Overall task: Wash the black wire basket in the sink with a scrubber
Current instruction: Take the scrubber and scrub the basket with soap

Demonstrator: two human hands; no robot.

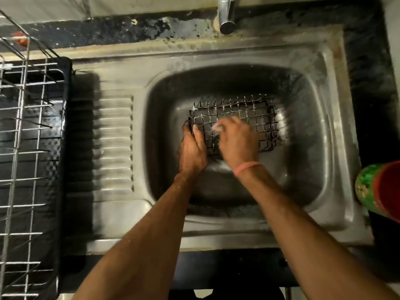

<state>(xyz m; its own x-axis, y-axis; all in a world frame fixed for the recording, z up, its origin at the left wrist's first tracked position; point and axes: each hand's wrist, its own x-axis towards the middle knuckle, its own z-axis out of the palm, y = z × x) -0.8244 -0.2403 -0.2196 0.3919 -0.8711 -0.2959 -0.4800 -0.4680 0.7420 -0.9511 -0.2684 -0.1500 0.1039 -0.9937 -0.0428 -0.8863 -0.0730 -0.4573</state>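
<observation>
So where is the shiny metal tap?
In the head view, the shiny metal tap sticks out at the top, right of centre, above the steel sink holding the black wire basket.

Two bare forearms enter from the lower edge of the frame, one from lower left, one from lower right, both reaching the centre. No sleeves visible on either arm up to the frame edge.

Left hand (pixel 192 148): bare, no glove, no ring or band visible. Small pale droplets or flecks on the left forearm near the wrist.

Right hand (pixel 237 144): bare, no glove. Thin pink band (pixel 246 167) around the right wrist, centre of frame, slightly blurred. Whitish suds at the fingertips (pixel 217 127). Hand edges are motion-blurred; finer detail cannot be told.
</observation>
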